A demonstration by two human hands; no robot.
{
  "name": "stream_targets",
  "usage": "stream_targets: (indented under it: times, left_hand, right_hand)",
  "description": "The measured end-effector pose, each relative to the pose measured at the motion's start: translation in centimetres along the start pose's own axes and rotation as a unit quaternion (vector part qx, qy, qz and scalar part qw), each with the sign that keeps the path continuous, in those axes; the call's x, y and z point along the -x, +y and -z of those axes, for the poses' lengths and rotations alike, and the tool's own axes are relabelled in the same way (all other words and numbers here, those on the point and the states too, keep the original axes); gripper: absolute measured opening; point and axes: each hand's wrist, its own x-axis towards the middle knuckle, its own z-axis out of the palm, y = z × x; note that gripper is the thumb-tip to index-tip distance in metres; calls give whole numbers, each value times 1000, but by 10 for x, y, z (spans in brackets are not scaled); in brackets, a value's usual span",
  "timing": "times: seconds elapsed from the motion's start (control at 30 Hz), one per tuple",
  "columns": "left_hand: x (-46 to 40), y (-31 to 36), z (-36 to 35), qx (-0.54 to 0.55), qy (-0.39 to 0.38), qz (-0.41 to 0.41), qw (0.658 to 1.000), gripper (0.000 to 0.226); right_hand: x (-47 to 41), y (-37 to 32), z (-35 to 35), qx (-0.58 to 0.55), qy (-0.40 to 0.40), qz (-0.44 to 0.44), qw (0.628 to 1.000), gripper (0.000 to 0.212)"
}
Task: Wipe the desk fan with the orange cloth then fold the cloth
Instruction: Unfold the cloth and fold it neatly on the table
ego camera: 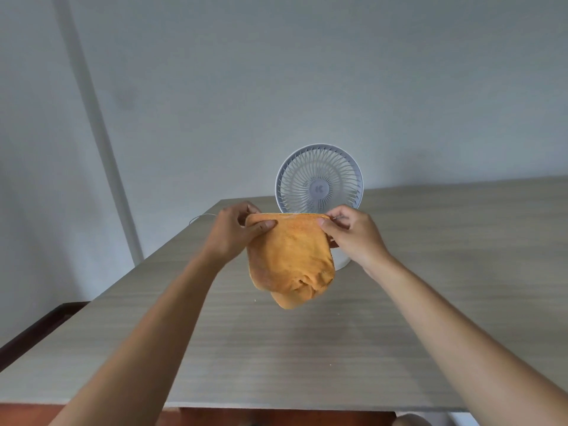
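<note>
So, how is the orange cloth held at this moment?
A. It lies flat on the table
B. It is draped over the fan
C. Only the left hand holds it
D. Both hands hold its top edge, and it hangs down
D: the left hand and right hand each pinch the top edge of the cloth, which hangs above the table.

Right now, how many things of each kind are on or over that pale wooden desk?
White round desk fan: 1
Orange terry cloth: 1
Bare hands gripping the cloth, left hand and right hand: 2
Total: 4
</note>
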Motion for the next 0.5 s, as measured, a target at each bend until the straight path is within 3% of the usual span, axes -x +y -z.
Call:
stream_targets:
  times: [0.17,0.33,0.4,0.5]
  left_hand:
    - [1,14,15,98,26,6,995,24]
    - [-9,26,29,157,71,5,985,14]
    - [-14,28,34,172,87,9,981,16]
    - [-22,27,40,170,102,11,980,16]
  right_hand:
    - [-1,-10,-3,-42,7,32,999,10]
    - [-3,-30,-12,-81,-67,45,993,13]
    - [-2,-37,-15,-54,-115,49,991,20]
    - [-1,-41,-11,17,-253,-17,967,44]
